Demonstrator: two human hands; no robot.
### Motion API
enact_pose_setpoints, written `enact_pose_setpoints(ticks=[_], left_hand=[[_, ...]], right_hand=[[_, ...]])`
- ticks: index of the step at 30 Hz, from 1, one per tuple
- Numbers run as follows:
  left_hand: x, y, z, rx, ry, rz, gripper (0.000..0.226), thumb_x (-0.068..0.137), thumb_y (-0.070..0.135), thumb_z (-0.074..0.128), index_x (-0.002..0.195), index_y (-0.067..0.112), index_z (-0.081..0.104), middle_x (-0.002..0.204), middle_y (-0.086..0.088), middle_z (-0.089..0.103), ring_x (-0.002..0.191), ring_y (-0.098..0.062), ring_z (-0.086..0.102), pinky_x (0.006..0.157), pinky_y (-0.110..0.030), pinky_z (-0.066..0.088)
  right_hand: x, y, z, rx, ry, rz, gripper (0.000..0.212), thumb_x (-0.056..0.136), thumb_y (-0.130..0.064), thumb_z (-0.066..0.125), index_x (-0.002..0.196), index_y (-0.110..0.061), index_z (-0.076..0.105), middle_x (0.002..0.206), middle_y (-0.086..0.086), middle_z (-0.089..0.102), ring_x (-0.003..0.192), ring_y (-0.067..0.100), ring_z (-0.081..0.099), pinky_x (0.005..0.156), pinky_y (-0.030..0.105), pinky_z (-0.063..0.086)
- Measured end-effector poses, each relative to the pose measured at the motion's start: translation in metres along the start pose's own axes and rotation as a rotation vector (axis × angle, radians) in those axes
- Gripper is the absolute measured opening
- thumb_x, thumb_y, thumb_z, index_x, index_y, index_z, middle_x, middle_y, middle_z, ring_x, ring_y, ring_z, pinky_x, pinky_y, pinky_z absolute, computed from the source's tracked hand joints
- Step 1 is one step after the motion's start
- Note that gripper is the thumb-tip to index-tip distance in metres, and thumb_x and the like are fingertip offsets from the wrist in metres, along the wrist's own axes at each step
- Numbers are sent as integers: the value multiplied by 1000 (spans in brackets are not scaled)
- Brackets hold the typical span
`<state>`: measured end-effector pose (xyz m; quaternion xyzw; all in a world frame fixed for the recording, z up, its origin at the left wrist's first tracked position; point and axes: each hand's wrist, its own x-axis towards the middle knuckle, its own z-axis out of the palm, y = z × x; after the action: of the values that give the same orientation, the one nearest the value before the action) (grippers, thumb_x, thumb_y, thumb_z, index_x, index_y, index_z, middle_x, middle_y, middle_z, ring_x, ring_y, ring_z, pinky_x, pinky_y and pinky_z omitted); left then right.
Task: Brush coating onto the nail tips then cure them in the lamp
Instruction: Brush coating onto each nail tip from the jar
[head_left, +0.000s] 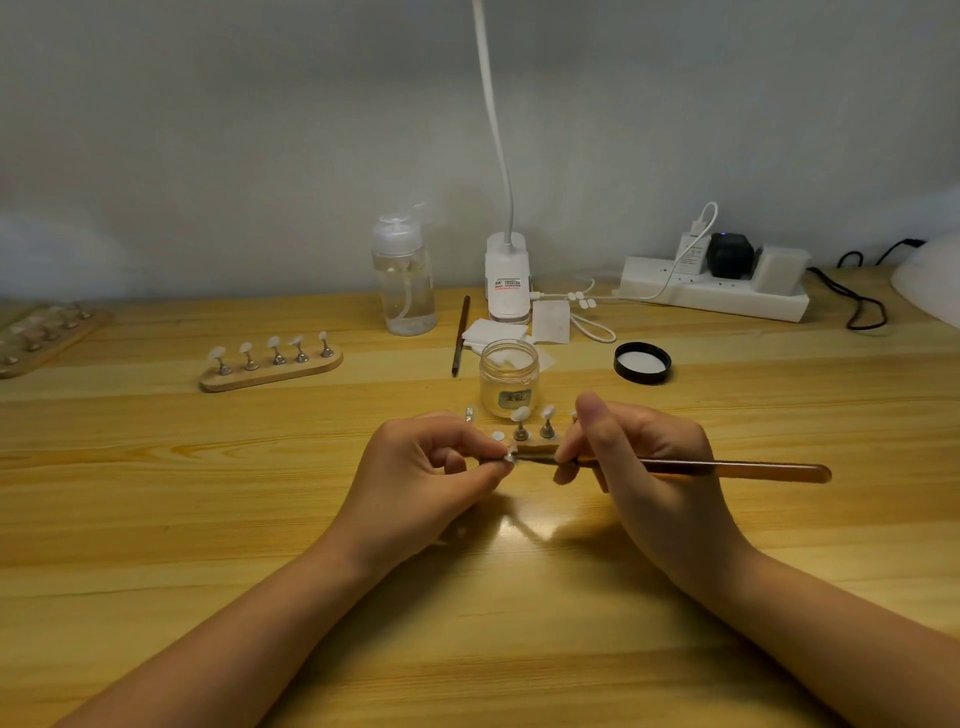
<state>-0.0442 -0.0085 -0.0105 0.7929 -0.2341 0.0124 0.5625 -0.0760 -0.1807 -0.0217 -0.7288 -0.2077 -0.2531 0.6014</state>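
Near the table's front edge, the left hand (431, 467) pinches a small nail-tip stand (508, 458). Just right of it, the right hand (644, 457) grips an amber brush (727, 469), bristles touching that tip, with the open jar (509, 378) beyond.

The white domed lamp housing (932, 283) is cut off at the right edge. The far wooden rack of nail tips (44, 335) runs off the left, blurred. The label on the clear glass jar (509, 379) is unreadable.
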Motion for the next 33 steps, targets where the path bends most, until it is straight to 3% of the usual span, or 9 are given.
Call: enact_pose_setpoints(ticks=[3, 9, 13, 17, 22, 26, 30, 33], left_hand=[[0, 1, 0, 5, -14, 3, 11, 72, 7, 72, 74, 18, 71, 56, 10, 62, 49, -14, 51, 46, -19, 43], [-2, -1, 0, -27, -6, -11, 13, 71, 9, 73, 72, 22, 72, 53, 2, 61, 51, -19, 51, 47, -24, 43], [0, -2, 0, -30, -5, -17, 14, 71, 9, 73, 70, 24, 72, 51, -4, 59, 49, -18, 50, 47, -24, 42], [1, -2, 1, -22, -18, -16, 18, 72, 9, 72, 72, 27, 71, 48, 4, 60, 43, -7, 50, 42, -15, 39], [0, -1, 0, -2, -32, -11, 17, 74, 7, 71, 79, 23, 72, 49, 13, 62, 41, -1, 51, 43, -9, 37], [-1, -1, -1, 17, -50, 6, 17, 76, 8, 69, 84, 22, 72, 55, 16, 65, 42, -1, 52, 48, -10, 40], [2, -2, -1, 12, -60, 17, 16, 75, 8, 69, 86, 19, 74, 74, 9, 71, 43, -4, 53, 50, -13, 43], [1, -3, 0, -1, -52, 12, 16, 76, 8, 68, 88, 18, 74, 71, 9, 70, 43, -4, 53, 49, -13, 41]], right_hand=[[-3, -3, -2, 49, -3, -8, 40, 88, -33, 45, 61, -9, 61, 54, 0, 60, 49, -3, 54, 57, 7, 40], [2, 0, -1, 3, 82, 42, 35, 91, -24, 46, 65, -7, 62, 57, 1, 61, 52, -2, 54, 54, 5, 37], [1, -2, 0, 13, -6, 34, 35, 90, -24, 46, 65, -6, 63, 57, 4, 61, 52, -2, 55, 55, 5, 37], [0, -6, 0, 66, -48, 8, 36, 88, -27, 46, 62, -7, 62, 55, 0, 60, 50, -4, 54, 58, 6, 40], [0, -4, -3, 86, 78, 46, 33, 90, -17, 48, 63, -6, 61, 54, 3, 58, 51, -1, 54, 53, 6, 38], [1, -4, -1, 24, 57, 18, 31, 91, -18, 48, 66, -5, 61, 60, 3, 61, 54, -4, 54, 55, 4, 37], [2, -5, -1, 17, 27, 6, 31, 87, -21, 43, 69, -6, 62, 62, 3, 62, 56, -4, 55, 56, 4, 38], [1, -5, -1, 19, 17, 7, 31, 88, -23, 46, 67, -7, 62, 60, 1, 61, 55, -3, 56, 55, 4, 38]])
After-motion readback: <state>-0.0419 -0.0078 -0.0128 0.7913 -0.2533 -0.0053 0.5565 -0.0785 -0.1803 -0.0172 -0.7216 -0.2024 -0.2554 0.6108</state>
